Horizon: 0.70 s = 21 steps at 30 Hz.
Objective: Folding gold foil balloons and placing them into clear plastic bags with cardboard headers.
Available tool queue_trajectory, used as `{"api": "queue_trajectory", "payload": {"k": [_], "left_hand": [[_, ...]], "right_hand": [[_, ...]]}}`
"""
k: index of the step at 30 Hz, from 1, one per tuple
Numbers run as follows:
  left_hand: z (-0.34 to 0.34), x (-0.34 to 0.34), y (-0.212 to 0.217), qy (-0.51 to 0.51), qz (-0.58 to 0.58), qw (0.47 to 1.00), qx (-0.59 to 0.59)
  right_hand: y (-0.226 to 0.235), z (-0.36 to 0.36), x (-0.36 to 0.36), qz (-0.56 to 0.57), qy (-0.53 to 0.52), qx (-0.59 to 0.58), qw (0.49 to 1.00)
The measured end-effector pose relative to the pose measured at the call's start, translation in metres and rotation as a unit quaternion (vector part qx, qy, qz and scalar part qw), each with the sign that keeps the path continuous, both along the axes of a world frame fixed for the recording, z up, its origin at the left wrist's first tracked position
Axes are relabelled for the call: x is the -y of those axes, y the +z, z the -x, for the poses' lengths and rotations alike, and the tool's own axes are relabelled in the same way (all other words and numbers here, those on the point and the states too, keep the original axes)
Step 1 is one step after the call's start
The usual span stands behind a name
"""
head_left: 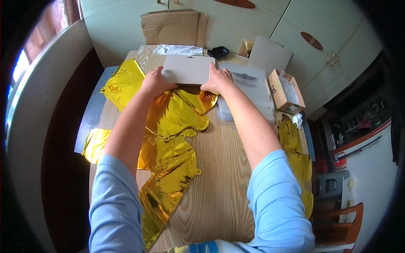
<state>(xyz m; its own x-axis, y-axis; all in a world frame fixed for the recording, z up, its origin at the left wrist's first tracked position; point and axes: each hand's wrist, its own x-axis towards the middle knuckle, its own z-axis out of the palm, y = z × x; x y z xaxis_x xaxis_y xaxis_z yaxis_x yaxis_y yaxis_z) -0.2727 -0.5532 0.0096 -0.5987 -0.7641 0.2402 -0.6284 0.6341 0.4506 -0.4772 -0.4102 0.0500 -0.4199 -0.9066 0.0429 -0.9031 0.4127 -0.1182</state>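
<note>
Two hands gripping a flat white box over gold foil balloons

Gold foil balloons point(171, 139) lie spread on the wooden table point(219, 181); beyond them the left hand point(154, 82) and right hand point(217, 80) each clasp an end of the white box point(187, 69), with a small open cardboard carton point(287, 90) farther right

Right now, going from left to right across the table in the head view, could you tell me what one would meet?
Gold foil balloons → left hand → white flat box held by both hands → right hand → clear plastic packet with a printed sheet → small open cardboard box.
</note>
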Motion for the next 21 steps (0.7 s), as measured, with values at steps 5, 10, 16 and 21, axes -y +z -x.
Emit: {"api": "queue_trajectory", "payload": {"k": [5,10,16,21], "left_hand": [[-0.007,-0.003,0.013,0.026,-0.103,0.994,-0.008],[-0.007,-0.008,0.002,0.003,0.015,1.000,0.018],[-0.011,-0.015,-0.005,0.028,0.033,0.999,-0.014],[-0.012,-0.043,-0.019,0.069,0.096,0.991,-0.063]], "right_hand": [[-0.003,0.004,0.002,0.013,-0.003,0.004,1.000],[-0.006,0.011,-0.006,-0.010,0.011,-0.029,0.999],[-0.004,0.009,-0.025,-0.002,0.024,-0.052,0.998],[-0.021,0.009,-0.049,0.144,0.087,-0.042,0.985]]}}
